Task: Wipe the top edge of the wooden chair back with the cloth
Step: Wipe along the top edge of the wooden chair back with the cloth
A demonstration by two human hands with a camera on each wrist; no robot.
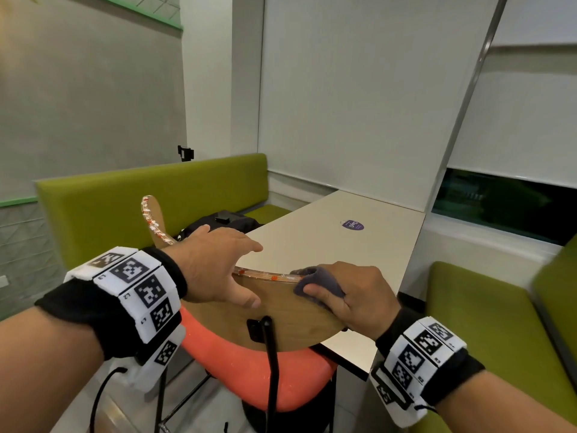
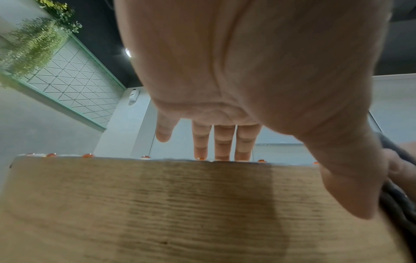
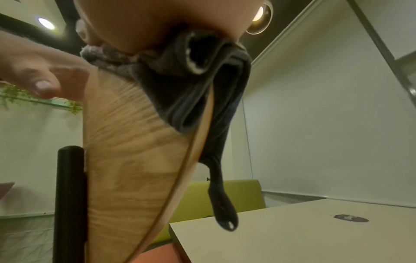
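The wooden chair back (image 1: 281, 314) curves in front of me, and its top edge (image 1: 265, 274) carries orange and white specks. My right hand (image 1: 343, 285) grips a grey cloth (image 1: 326, 281) folded over the right part of that edge. In the right wrist view the cloth (image 3: 202, 80) drapes down both faces of the chair back (image 3: 126, 151). My left hand (image 1: 231, 270) reaches over the edge further left, fingers (image 2: 221, 142) straight and thumb against the near face of the chair back (image 2: 180, 204).
A white table (image 1: 327, 239) stands just beyond the chair, its near edge close to the chair back. Green benches (image 1: 125, 207) line the far side and the right (image 1: 484, 323). A black bag (image 1: 218, 223) lies on the far bench. Below are the orange seat (image 1: 249, 370) and black frame post (image 1: 270, 354).
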